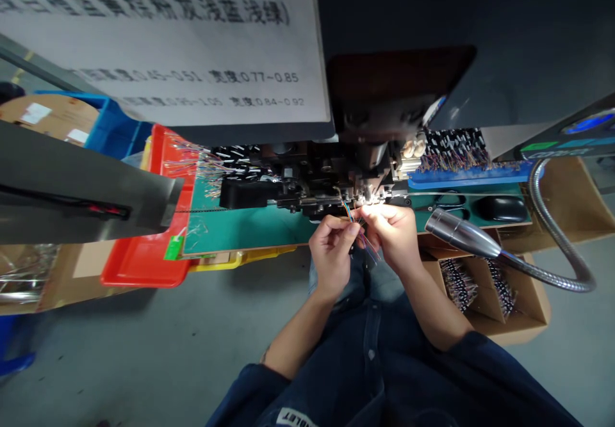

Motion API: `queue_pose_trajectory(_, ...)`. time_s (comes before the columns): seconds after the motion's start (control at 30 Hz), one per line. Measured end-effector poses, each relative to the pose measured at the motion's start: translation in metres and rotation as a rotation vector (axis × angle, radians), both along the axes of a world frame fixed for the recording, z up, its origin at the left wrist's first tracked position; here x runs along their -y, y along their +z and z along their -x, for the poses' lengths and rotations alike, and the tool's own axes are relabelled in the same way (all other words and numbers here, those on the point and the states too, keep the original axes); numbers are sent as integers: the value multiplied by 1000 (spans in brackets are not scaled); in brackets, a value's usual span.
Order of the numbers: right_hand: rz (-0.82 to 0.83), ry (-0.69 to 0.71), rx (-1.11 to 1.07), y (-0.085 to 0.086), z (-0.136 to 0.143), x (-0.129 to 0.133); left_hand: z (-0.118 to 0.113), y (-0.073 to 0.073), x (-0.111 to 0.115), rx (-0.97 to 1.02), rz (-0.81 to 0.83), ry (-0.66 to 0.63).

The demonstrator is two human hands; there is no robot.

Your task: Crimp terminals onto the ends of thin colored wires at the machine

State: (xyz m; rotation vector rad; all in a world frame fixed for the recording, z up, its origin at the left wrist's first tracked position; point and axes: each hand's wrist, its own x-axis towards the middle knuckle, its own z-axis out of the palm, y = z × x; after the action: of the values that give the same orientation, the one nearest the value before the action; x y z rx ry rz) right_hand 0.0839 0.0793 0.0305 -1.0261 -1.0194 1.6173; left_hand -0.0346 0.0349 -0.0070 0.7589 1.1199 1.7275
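Observation:
Thin coloured wires fan out between my two hands, just in front of a dark machine's lit work head. My left hand pinches the bundle between thumb and fingers. Close beside it, my right hand is closed at the wires, its thumb and fingertips right at the machine's front. Some orange and blue strands run up from my fingers toward the metal parts. Exactly where the wire tips end is too small to make out.
A gooseneck lamp reaches in from the right, near scissors on the green tabletop. Wire bundles fill a red tray, a blue tray and a divided cardboard box. A grey metal arm juts in from the left.

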Motion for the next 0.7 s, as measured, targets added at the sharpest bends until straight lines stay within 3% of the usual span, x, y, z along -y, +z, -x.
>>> queue_pose_trajectory(0.2,-45,33,94,12,-4,0,1,-7,2,33,-1,-84)
queue_pose_trajectory(0.7,24,-11,39,-3,1,-2,0,1,-1,27,11,-14)
